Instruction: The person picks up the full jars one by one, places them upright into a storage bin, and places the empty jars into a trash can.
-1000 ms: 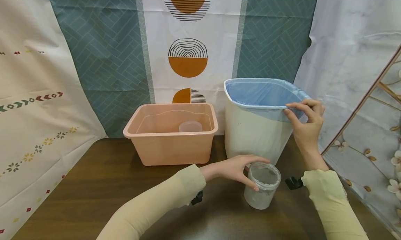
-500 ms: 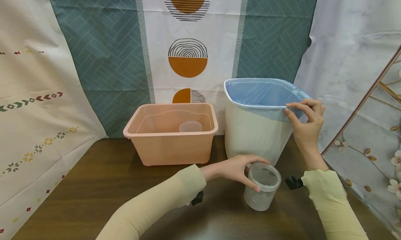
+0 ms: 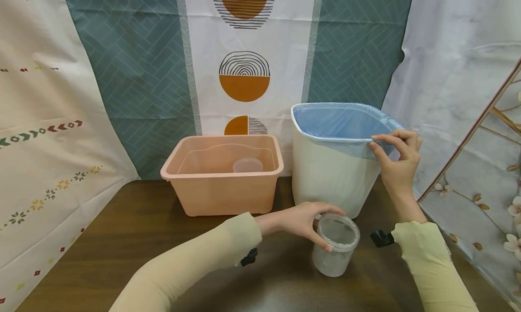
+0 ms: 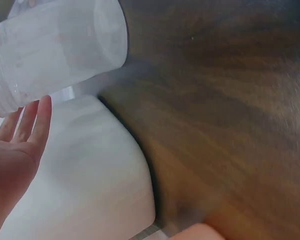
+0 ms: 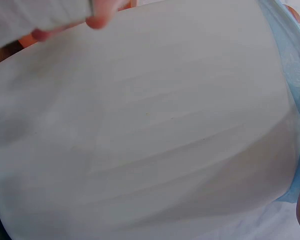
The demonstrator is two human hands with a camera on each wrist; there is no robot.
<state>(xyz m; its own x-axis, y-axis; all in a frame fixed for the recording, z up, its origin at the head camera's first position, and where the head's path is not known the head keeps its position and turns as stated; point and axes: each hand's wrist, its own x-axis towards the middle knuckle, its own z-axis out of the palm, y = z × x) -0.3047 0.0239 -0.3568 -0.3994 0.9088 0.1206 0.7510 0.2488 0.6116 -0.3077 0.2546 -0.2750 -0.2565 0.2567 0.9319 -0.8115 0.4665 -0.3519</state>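
A clear plastic jar (image 3: 333,261) with an open top stands in front of the white trash bin (image 3: 329,181), tilted slightly. My left hand (image 3: 299,219) grips it near the rim, thumb on the near side and fingers behind. In the left wrist view the jar (image 4: 65,45) appears cloudy, with my fingertips against its neck. A blue bag (image 3: 338,120) lines the bin and folds over its rim. At the bin's front right corner, my right hand (image 3: 400,163) pinches the rim and the bag between thumb and fingers.
To the left of the bin, a pink plastic tub (image 3: 221,194) holds a translucent round container (image 3: 248,165). Both stand on the dark wooden table (image 3: 134,239). Patterned cloths (image 3: 138,77) hang behind and at both sides.
My left hand has shifted slightly left and toward me, carrying the jar along. The right hand stays at the bin's rim.
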